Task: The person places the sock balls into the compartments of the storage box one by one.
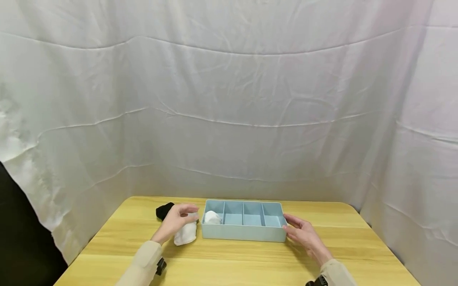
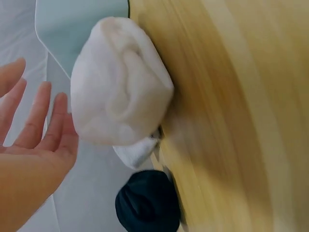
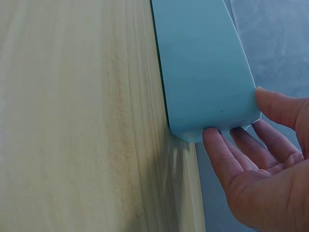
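Note:
A light-blue divided storage box (image 1: 245, 233) sits on the table, with a white rolled bundle (image 1: 212, 217) in its leftmost compartment. My right hand (image 1: 304, 236) holds the box's right end, thumb at the front rim and fingertips against the end wall (image 3: 212, 123). Left of the box, my left hand (image 1: 177, 220) hovers at a white rolled cloth bundle (image 2: 120, 82), which looks like balled socks. Its fingers are spread and loosely bent, not closed around the bundle. Behind that bundle, the left wrist view shows another white piece (image 2: 135, 152) and a black rolled bundle (image 2: 149, 200).
Three compartments of the box right of the white bundle hold nothing. The wooden table (image 1: 236, 262) has rounded far corners. Pale curtains (image 1: 250, 151) hang behind it and along both sides. A dark area (image 1: 21, 230) shows at the far left.

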The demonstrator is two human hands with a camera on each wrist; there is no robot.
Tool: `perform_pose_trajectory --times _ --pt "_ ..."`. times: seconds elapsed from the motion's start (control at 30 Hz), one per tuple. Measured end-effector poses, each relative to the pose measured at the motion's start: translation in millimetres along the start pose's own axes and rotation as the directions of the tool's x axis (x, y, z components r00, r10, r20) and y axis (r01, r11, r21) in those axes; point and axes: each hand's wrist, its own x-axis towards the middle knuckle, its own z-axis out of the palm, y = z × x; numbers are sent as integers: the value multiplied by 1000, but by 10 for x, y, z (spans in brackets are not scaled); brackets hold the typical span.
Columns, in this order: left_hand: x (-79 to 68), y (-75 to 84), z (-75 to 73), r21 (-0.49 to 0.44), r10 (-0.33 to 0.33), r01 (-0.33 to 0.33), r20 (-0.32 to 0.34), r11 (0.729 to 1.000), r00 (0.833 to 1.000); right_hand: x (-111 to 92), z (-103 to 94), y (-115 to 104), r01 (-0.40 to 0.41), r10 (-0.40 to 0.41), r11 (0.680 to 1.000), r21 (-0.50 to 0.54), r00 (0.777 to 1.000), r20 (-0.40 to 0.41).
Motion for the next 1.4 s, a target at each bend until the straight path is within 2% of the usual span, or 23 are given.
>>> perform_pose_trajectory --times 0.13,0.37,0.73,0.97,1.13,1.4 --pt "-64 -29 -55 20 -12 11 7 1000 1000 4 20 -4 -4 4 1000 -4 1000 -7" --pt "-144 -52 -138 34 -76 75 30 997 997 4 12 3 -13 13 1000 0 1000 -12" --pt "-214 -102 -180 -25 -137 141 128 990 982 -1 2 15 -17 17 1000 -9 1000 1" --pt "-212 -146 -188 1 -162 164 192 986 968 9 3 6 -19 19 1000 8 1000 -9" --pt "-202 -179 -180 34 -193 190 196 981 961 2 1 6 -6 6 1000 -3 1000 0" --pt "-175 -207 -158 70 -206 197 180 978 962 12 -2 14 -18 18 1000 2 1000 -9"
